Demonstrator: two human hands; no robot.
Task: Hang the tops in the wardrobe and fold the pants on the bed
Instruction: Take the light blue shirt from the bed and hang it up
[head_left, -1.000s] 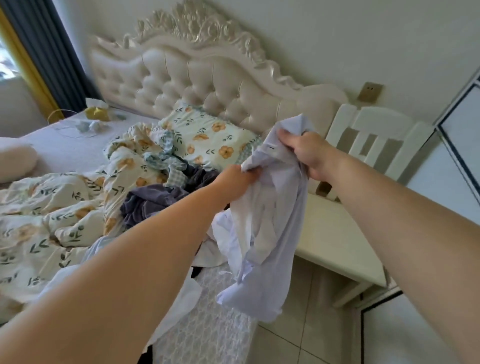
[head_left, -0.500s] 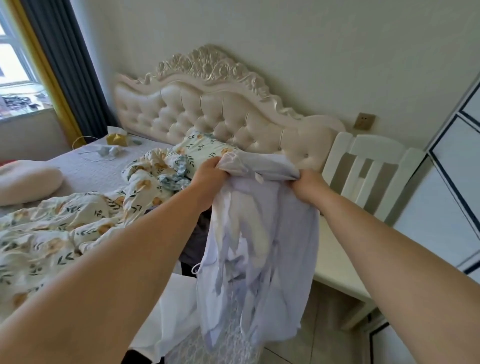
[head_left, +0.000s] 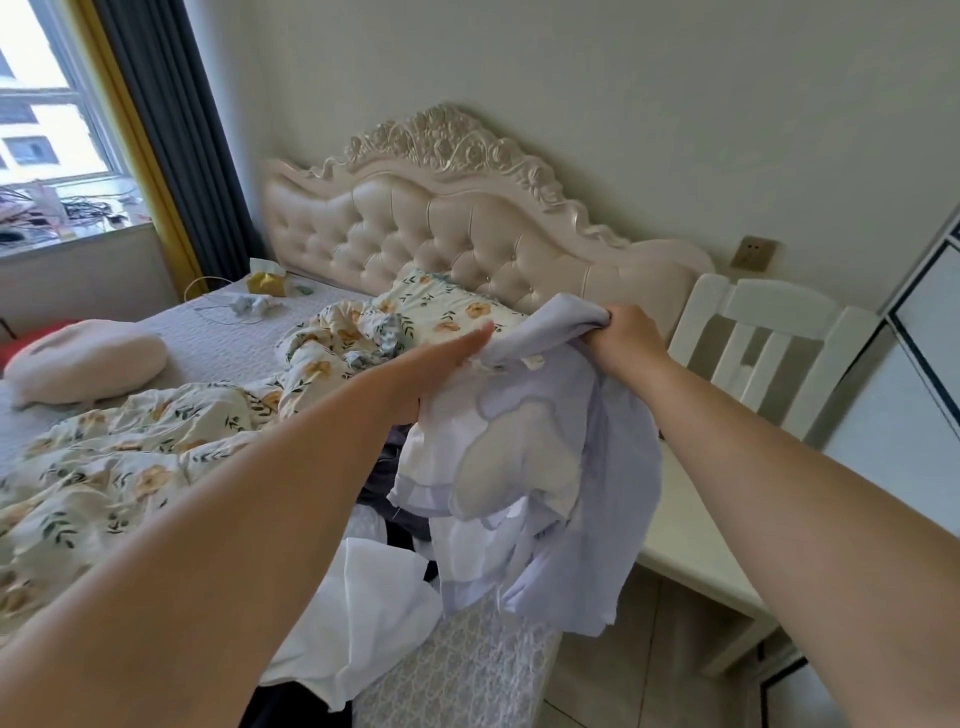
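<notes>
A pale lavender garment (head_left: 618, 467) with a white inner pocket showing hangs in the air over the right side of the bed (head_left: 218, 338). My right hand (head_left: 626, 338) is shut on a bunched top edge of it. Just left of that grip, my left hand (head_left: 447, 356) lies flat against the fabric with fingers straight and no visible hold. Below the garment, dark clothes (head_left: 384, 478) and a white garment (head_left: 363, 613) are heaped on the bed edge. The wardrobe's (head_left: 914, 374) panelled door shows at the far right.
A floral duvet (head_left: 130, 457) is rumpled across the bed, with a round pink cushion (head_left: 83, 364) to the left. A cream bedside table (head_left: 691, 545) and a white chair (head_left: 769, 343) stand between the bed and the wardrobe. Tiled floor (head_left: 613, 686) runs beside the bed.
My left hand has let go of the garment's top edge and straightened its fingers. The garment now hangs from my right hand alone, turned so the white pocket faces me. My view has tilted up.
</notes>
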